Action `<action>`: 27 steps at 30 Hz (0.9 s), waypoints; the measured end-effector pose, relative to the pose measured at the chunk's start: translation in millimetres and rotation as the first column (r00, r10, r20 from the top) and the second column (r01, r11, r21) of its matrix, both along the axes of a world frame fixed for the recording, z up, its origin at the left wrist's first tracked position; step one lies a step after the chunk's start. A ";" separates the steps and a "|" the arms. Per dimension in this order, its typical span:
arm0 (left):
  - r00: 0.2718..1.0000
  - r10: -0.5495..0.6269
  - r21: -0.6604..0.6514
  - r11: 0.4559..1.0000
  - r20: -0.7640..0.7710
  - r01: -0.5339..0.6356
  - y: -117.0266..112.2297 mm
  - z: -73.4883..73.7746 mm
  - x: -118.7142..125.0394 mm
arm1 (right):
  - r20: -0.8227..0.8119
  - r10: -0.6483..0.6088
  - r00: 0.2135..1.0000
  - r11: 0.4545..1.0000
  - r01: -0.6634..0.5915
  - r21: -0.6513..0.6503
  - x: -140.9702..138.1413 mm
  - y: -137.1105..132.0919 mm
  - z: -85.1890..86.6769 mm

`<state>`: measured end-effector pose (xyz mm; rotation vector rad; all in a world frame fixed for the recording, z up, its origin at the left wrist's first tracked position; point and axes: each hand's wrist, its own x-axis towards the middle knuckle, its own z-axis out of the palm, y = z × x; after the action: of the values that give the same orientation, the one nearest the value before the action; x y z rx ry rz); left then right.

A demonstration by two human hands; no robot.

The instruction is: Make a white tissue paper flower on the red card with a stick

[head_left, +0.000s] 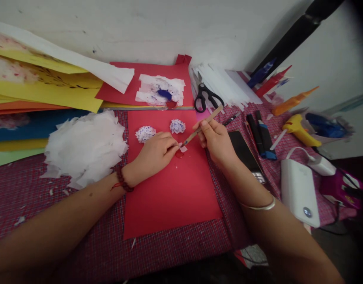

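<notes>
A red paper sheet [172, 193] lies flat in front of me. Over its upper part, my left hand [156, 156] pinches a small white paper piece [183, 148]. A flat wooden stick [206, 120] with a darkish tip is gripped in my right hand [212, 138], slanting down so that its tip meets the paper piece. Just below is a wet-looking round spot [179, 155] on the red sheet. Two ruffled white paper puffs with blue specks, a left one [145, 134] and a right one [177, 126], sit above my left hand.
White paper squares [87, 146] are heaped at left, near stacked coloured sheets [51, 92]. Behind are a paint-stained white paper [160, 90], black scissors [205, 98] and white strips [225, 85]. A phone [243, 152], yellow glue gun [300, 130] and white power bank [300, 191] lie right.
</notes>
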<state>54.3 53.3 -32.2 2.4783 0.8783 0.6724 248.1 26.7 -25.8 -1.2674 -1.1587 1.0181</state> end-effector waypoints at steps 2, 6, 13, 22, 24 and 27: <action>1.000 0.006 -0.016 1.000 0.012 -0.006 0.1 0.3 0.0 | 0.005 -0.003 1.000 1.000 0.003 -0.008 0.4 0.2 -0.2; 1.000 0.015 -0.023 1.000 0.009 -0.015 0.0 0.8 0.0 | 0.049 0.014 0.999 1.000 -0.013 -0.014 -0.2 0.7 -0.3; 0.999 0.033 -0.023 0.999 -0.002 -0.034 0.7 0.2 0.3 | 0.096 0.014 0.995 1.000 -0.015 0.012 -0.6 0.8 -1.5; 0.998 0.063 -0.043 0.997 -0.012 -0.064 6.8 -3.2 1.7 | 0.093 0.041 0.995 0.999 -0.041 -0.003 1.1 5.0 -4.0; 0.999 0.052 -0.056 0.997 -0.011 -0.052 7.2 -2.8 1.9 | 0.068 0.047 0.997 0.999 -0.047 -0.005 0.4 6.0 -4.7; 0.998 0.045 -0.056 0.997 -0.033 -0.046 7.3 -1.6 1.6 | 0.054 0.041 0.998 0.999 -0.040 -0.023 -1.1 7.8 -6.5</action>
<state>55.9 60.7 -33.8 2.4314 0.9550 0.6166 247.1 34.5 -32.4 -1.3000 -1.2221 1.0345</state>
